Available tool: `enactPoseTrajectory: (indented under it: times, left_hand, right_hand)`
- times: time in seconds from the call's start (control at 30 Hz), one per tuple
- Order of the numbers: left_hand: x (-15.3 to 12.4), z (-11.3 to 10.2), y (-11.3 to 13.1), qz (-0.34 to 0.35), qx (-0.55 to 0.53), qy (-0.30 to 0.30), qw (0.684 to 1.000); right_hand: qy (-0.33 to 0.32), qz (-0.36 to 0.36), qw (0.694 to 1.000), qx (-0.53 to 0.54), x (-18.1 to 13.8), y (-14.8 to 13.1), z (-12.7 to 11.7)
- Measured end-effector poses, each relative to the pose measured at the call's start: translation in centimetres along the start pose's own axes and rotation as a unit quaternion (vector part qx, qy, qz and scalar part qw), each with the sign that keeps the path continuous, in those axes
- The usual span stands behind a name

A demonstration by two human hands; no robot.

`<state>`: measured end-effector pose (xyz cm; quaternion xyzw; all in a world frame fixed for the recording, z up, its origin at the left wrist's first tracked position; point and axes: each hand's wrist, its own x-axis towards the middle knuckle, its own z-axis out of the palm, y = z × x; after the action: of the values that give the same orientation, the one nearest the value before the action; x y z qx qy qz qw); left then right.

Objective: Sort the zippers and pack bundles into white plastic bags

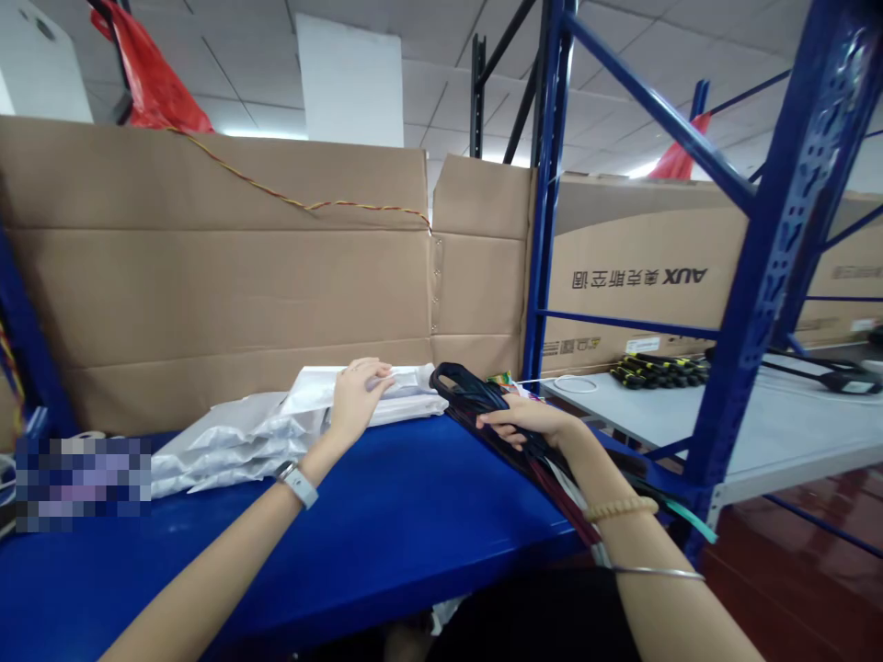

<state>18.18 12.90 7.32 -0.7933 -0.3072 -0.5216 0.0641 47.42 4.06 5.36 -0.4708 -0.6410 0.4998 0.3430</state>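
My left hand (359,395) is closed on the edge of a clear plastic bag (407,377), its fingers bent over the film. In my right hand (521,418) is a looped bundle of black cords (469,388), fingers wrapped round it. The bundle's looped end lies right by the bag's edge; I cannot tell whether it is inside. Beneath my right forearm, dark red and white strands (562,496) run toward the table's front edge. Filled silvery plastic packs (227,441) lie stacked left of my left hand.
A blue tabletop (386,533) spans the front, backed by tall cardboard (241,285). A blue rack post (751,267) rises at right. Beyond it, a white shelf (641,414) bears black-and-yellow bundles (659,370). A teal strip (693,520) sticks out beside my right forearm.
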Motion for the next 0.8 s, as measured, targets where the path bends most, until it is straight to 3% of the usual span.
enactPoseTrajectory:
  times: [0.17, 0.3, 0.43, 0.53, 0.63, 0.8]
  left_hand:
    - [-3.6, -4.6, 0.3, 0.011, -0.004, -0.020, 1.000]
    - [-7.9, -7.4, 1.4, -0.007, 0.048, -0.042, 0.998]
    - [-13.2, -9.8, 2.1, -0.049, 0.082, -0.066, 0.993]
    - [-16.1, -10.8, 1.8, -0.105, 0.070, -0.136, 0.983]
    - [-17.0, -11.1, 1.6, -0.132, 0.072, -0.206, 0.967]
    - [-15.9, -10.4, 2.6, -0.049, 0.040, -0.305, 0.950]
  right_hand:
    - [-0.102, 0.030, 0.993, -0.056, 1.0, -1.0, 2.6]
    - [-0.215, 0.056, 0.970, -0.097, 1.8, -1.1, 4.9]
    - [-0.288, 0.103, 0.943, -0.131, 2.2, -1.0, 6.9]
    - [-0.338, 0.125, 0.923, -0.137, 2.7, -0.8, 8.3]
    - [-0.370, 0.145, 0.908, -0.133, 3.2, -0.7, 9.2]
    - [-0.379, 0.167, 0.901, -0.131, 3.2, -0.5, 9.8]
